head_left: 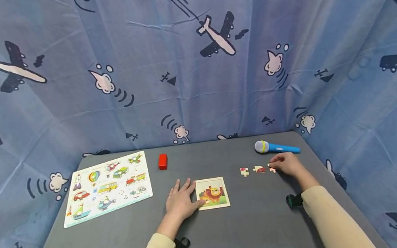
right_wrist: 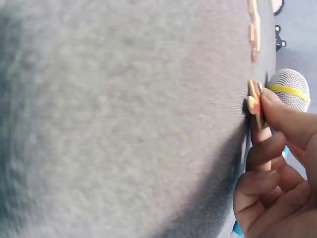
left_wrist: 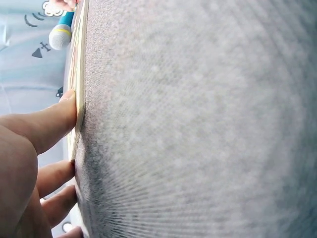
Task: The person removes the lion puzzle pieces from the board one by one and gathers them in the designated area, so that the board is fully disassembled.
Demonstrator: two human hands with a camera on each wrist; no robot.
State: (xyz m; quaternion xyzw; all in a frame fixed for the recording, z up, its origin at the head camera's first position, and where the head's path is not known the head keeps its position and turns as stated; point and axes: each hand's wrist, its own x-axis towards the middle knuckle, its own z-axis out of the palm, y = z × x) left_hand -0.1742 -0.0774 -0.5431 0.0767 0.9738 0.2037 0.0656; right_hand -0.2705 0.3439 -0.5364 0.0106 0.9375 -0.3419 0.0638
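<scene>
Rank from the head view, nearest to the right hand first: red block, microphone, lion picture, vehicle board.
1. Microphone: just beyond the right hand.
2. Lion picture: leftward, touched by the left hand.
3. Red block: farther left, toward the back.
4. Vehicle board: farthest left.

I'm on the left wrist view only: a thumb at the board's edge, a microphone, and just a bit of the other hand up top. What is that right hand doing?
Observer: The right hand pinches a small puzzle piece between thumb and finger.

Operator: Is that the only piece out there?

Observer: No. Two loose pieces lie on the table between the right hand and the board.

Operator: I get the board nearly edge-on. What does its face show?

Observer: In the head view, it carries a picture of a lion with a reddish mane.
</scene>
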